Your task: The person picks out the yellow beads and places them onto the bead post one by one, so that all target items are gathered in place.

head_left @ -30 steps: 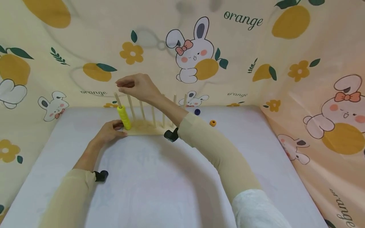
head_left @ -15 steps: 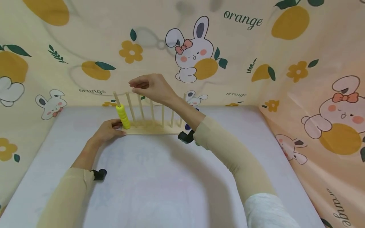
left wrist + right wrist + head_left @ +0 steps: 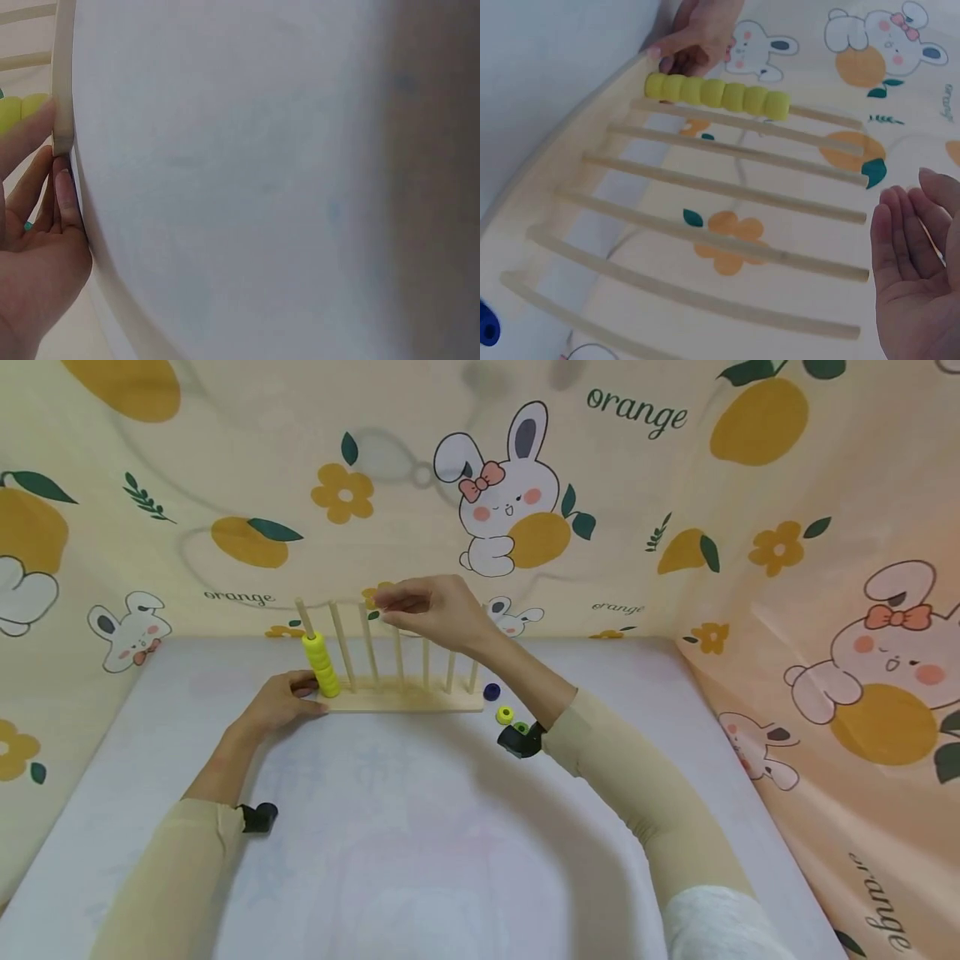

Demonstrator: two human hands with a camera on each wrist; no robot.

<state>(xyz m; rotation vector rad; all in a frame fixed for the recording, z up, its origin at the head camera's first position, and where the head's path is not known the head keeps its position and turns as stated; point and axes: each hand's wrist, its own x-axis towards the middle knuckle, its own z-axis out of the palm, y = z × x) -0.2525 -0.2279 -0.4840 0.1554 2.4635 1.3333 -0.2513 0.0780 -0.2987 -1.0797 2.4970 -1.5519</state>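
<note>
A wooden peg rack (image 3: 412, 702) with a row of upright pegs stands at the back of the table. Several yellow beads (image 3: 321, 666) are stacked on its leftmost peg, whose tip shows above them; the other pegs bear no beads in the right wrist view. My left hand (image 3: 277, 703) grips the left end of the base, its thumb beside the beads (image 3: 10, 114) in the left wrist view. Above the middle pegs hovers my right hand (image 3: 438, 610). Its fingers are loosely bent and hold nothing, as the right wrist view shows beyond the peg tips.
Right of the rack lie a dark blue bead (image 3: 491, 692), a loose yellow bead (image 3: 505, 715) and a green bead (image 3: 521, 727), partly hidden by the black right wrist camera (image 3: 521, 741). A printed cloth (image 3: 405, 543) hangs behind the white table (image 3: 420, 827).
My right hand has moved right and slightly down from above the leftmost peg to above the middle pegs. More loose beads now show beside the rack. My left hand keeps its grip.
</note>
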